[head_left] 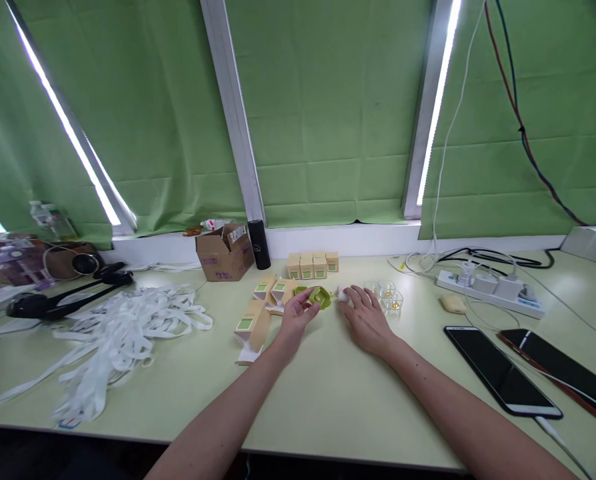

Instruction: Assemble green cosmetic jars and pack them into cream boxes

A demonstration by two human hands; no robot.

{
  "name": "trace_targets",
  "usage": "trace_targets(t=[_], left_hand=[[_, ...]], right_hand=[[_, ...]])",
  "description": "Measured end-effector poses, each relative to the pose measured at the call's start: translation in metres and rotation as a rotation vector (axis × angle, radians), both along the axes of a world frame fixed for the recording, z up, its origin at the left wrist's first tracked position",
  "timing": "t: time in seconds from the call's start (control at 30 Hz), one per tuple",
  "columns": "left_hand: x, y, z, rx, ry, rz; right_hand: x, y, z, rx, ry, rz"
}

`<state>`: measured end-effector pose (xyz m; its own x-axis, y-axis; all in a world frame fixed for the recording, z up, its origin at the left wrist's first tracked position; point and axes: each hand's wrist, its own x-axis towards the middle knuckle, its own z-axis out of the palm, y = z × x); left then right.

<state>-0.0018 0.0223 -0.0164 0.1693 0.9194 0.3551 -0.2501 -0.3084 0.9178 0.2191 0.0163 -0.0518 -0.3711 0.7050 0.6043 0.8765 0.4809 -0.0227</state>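
My left hand (296, 319) pinches a round green disc-shaped piece (321, 297) just above the pale green table (328, 387). My right hand (365, 317) rests palm down beside it, fingertips closed on a small white object (343, 294). To the left of my left hand lie opened tan cartons with green labels (252, 325), and a row of closed small tan boxes (312, 265) stands behind. Small clear cups with yellow bits (389, 297) sit just beyond my right hand.
A heap of white straps (128, 327) covers the left side. A cardboard box (224, 253) and a black cylinder (259, 244) stand at the back. Right: a power strip (493, 290) with cables, two dark phones (501, 369). Far left: black headgear (63, 297).
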Motion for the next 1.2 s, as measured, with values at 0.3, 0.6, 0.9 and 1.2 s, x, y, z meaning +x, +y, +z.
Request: trace_targets(t=[0.3,0.6,0.9,1.2], left_hand=[[-0.001,-0.003,0.006,0.014,-0.004,0.073],[-0.001,0.002,0.001,0.023,0.041,0.107],[-0.003,0.007,-0.003,0.108,0.209,0.176],[-0.002,0.010,-0.006,0.128,0.389,0.261]], right_hand=[[-0.013,-0.008,0.010,-0.098,0.684,0.220],[-0.023,-0.012,0.015,-0.296,1.099,0.375],[-0.028,-0.018,0.027,-0.443,1.377,0.365],[-0.027,-0.016,0.025,-0.453,1.432,0.415]])
